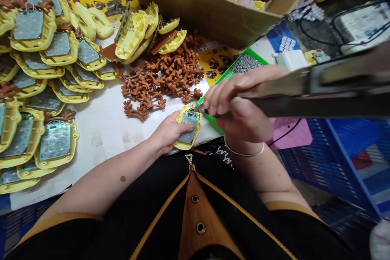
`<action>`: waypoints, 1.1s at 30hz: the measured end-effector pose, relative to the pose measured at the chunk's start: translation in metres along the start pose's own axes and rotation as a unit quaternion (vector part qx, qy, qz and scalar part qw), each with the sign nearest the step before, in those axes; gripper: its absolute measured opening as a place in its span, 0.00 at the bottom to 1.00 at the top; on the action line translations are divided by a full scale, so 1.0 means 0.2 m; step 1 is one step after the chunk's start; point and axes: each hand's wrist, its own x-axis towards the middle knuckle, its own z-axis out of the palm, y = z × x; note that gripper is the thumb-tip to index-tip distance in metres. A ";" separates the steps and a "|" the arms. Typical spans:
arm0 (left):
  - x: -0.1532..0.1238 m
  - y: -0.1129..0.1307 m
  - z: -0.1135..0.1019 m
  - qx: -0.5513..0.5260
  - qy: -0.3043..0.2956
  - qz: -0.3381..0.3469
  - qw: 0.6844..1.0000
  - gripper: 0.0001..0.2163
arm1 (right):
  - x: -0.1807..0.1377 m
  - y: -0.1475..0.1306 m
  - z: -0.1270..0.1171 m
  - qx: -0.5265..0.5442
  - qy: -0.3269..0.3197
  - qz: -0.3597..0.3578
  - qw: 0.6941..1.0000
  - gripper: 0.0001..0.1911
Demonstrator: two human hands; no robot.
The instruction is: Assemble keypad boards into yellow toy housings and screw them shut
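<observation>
My left hand [170,131] grips a yellow plastic shell [180,145] near the table's front edge, the thumb lying across the grey-backed circuit board [188,130] inside it. Wrapped around a long dark electric screwdriver [283,97], my right hand [243,107] is closed just right of the shell. The screwdriver's tip meets the upper end of the shell beside the green part of the board; exact contact cannot be made out. Beyond both hands lies a heap of brown antler-shaped plastic pieces [164,75]. A green tray [227,74] of small metal screws [246,63] sits partly behind my right hand.
Yellow shells with boards [59,142] are stacked at the left. Loose yellow shells [132,34] lie behind the brown heap. A cardboard box [195,12] of yellow parts stands at the back. Blue plastic crates [332,162] and a pink sheet [291,133] are at the right.
</observation>
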 end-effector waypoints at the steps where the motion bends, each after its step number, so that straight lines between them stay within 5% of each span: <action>1: 0.00 0.01 0.00 -0.002 0.000 -0.002 1.000 0.17 | 0.01 -0.02 -0.02 0.003 0.018 -0.025 1.000 0.18; 10: 0.00 0.02 0.00 -0.020 0.027 -0.005 0.999 0.20 | 0.01 0.06 -0.21 -0.021 0.120 -0.109 0.987 0.11; 26: 0.00 0.02 0.01 -0.029 0.029 0.003 0.999 0.23 | -0.04 0.18 -0.20 0.010 0.146 -0.053 0.988 0.11; 33: 0.01 0.00 0.01 -0.055 0.047 0.036 0.997 0.24 | -0.09 -0.06 -0.18 0.000 0.155 -0.036 0.987 0.10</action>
